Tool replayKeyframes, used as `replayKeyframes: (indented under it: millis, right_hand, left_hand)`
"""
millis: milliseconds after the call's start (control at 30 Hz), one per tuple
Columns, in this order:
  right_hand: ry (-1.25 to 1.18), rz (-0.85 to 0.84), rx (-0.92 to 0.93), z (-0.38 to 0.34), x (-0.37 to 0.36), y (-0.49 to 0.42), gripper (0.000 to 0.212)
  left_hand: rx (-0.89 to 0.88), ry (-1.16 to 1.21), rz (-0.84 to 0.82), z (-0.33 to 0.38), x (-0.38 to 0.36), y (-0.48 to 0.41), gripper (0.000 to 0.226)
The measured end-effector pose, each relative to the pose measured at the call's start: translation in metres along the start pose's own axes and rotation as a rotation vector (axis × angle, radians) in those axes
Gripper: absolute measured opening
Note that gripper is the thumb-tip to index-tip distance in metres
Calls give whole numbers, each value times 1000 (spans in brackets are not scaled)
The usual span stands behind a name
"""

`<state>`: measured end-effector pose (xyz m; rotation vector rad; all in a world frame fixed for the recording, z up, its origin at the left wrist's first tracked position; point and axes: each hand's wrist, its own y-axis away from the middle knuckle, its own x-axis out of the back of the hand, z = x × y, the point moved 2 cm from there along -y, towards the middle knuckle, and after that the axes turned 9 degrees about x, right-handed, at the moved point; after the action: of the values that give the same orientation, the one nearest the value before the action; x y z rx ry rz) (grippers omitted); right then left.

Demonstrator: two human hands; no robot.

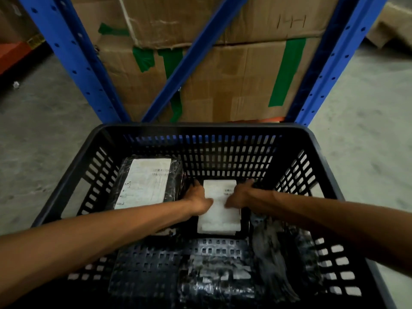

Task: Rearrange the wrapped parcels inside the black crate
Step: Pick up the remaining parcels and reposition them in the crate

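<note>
A black slotted crate (207, 128) stands on the floor below me. Both arms reach into it. My left hand (197, 200) and my right hand (239, 197) grip the two sides of a black-wrapped parcel with a white label (219, 210) near the crate's middle. A larger black-wrapped parcel with a white shipping label (145, 182) lies at the back left. More wrapped parcels lie in the crate: a shiny one (214, 279) at the front and a crumpled one (276, 259) at the right. Part of the crate's perforated bottom (145, 264) shows at the front left.
Blue metal shelving uprights (73, 54) and a diagonal brace rise right behind the crate. Stacked cardboard boxes with green tape (223, 74) fill the shelf bay. Grey concrete floor (40, 130) lies on both sides. Flattened cardboard (392, 25) lies at the far right.
</note>
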<state>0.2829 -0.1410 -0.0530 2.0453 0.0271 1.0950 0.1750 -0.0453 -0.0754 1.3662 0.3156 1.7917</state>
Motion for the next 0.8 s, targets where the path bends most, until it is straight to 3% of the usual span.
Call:
replayKeyframes:
  millis: [100,200,300,400,467,633,733,800]
  right_hand:
    - [-143,47,39,-6,1,31,64]
    - [-26,39,211,-17,0,70,80]
    - [57,-137,373,-22,-7,116,88]
    - [78,-364,463,-25,-25,149,76]
    - [105,-392,491,-24,-35,154,68]
    - [30,-204,536,-7,-44,147,48]
    - [-222,32,430,9,-35,129,37]
    - [-336,28,360,15,-26,117,42]
  left_hand:
    - [-147,-145,-103,-13,4,28,86]
    - [-308,-243,-182,-35,16,71,79]
    - [-321,-271,-407,-67,28,111,71]
    - [-324,-320,-660,-97,31,140,81]
    - [-358,-312,-662,-103,30,142,85]
    - [-470,-450,-520,-92,33,123,68]
    - [-351,-178,-442,-94,39,110,54]
    - [-248,-23,-466,-98,39,105,63]
